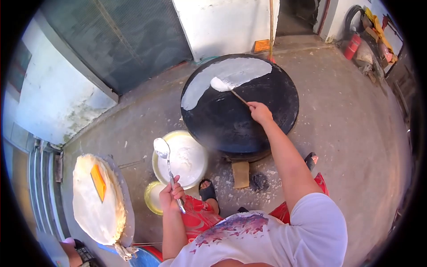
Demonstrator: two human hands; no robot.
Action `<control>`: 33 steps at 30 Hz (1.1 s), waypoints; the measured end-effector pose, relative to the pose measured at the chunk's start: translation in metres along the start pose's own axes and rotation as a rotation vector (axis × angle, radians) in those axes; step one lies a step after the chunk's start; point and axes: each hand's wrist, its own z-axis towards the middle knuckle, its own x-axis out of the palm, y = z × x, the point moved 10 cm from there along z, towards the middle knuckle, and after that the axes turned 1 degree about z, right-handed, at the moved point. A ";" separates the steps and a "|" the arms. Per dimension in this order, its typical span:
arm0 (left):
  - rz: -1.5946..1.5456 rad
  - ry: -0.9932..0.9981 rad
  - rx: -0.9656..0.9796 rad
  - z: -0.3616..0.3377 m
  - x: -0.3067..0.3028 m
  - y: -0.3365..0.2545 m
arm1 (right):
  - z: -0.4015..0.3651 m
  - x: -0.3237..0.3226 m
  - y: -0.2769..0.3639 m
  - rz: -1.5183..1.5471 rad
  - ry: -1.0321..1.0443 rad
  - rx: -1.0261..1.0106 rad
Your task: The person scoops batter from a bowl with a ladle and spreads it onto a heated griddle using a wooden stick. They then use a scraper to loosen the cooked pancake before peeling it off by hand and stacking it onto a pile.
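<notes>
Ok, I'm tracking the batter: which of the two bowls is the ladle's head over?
The larger bowl, full of white batter, beside the black griddle. The smaller yellow bowl lies by the left hand holding the ladle.

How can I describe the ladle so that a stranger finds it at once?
Start at the big round black griddle. Nearer the person, to its left, sits a pale bowl of white batter; the ladle hangs over this bowl, held by the left hand. Unlike the thin spreader on the griddle, it is shiny metal with a round scoop.

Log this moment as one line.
right hand: spreader on batter, griddle | left hand: ladle above batter bowl | pancake stack at left
</notes>
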 end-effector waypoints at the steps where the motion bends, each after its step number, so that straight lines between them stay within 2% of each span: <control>1: -0.003 0.001 0.004 0.000 0.002 -0.001 | -0.006 0.003 0.008 -0.052 0.012 -0.037; 4: 0.000 0.004 0.005 0.000 -0.002 -0.003 | -0.027 -0.017 0.010 -0.054 0.124 -0.120; 6: -0.021 0.061 -0.023 0.003 -0.005 -0.005 | -0.036 -0.029 -0.010 0.015 0.087 -0.107; 8: -0.023 0.068 -0.032 0.004 -0.006 -0.004 | -0.034 -0.048 -0.051 0.066 -0.290 0.021; 9: -0.014 0.078 -0.037 0.004 -0.004 -0.003 | -0.031 -0.029 -0.051 0.162 -0.198 0.004; 12: 0.002 0.056 -0.030 0.001 -0.002 -0.002 | -0.032 0.019 -0.007 0.089 -0.027 -0.182; 14: 0.005 0.041 -0.032 0.000 0.000 0.000 | -0.043 0.006 0.010 0.019 -0.005 -0.181; 16: 0.008 0.029 -0.031 -0.003 -0.002 -0.003 | -0.040 0.009 0.002 0.119 0.187 -0.139; 17: 0.033 0.036 -0.009 -0.002 -0.002 -0.006 | -0.043 -0.001 -0.005 0.070 0.096 -0.059; 20: 0.039 0.044 0.010 -0.002 -0.007 -0.007 | -0.034 0.029 -0.006 0.072 0.017 -0.100; 22: 0.024 0.057 0.014 -0.002 -0.005 -0.009 | -0.050 0.024 0.015 0.018 0.030 -0.138; 24: 0.030 0.068 -0.009 -0.003 -0.004 -0.008 | -0.060 0.017 0.024 -0.039 0.138 -0.191; 25: 0.024 0.071 -0.007 -0.003 -0.005 -0.010 | -0.067 0.004 0.026 0.030 0.154 -0.197; 26: 0.043 0.081 0.002 -0.002 -0.006 -0.011 | -0.066 0.010 0.025 0.023 0.155 -0.204; 28: 0.060 0.085 0.010 -0.002 -0.008 -0.011 | -0.061 0.013 0.009 0.036 -0.010 -0.116; 30: 0.078 0.073 0.013 -0.003 -0.005 -0.011 | -0.067 0.038 0.023 -0.020 0.052 -0.177; 33: 0.080 0.041 0.007 -0.004 -0.007 -0.010 | -0.086 0.026 0.032 -0.081 0.103 -0.182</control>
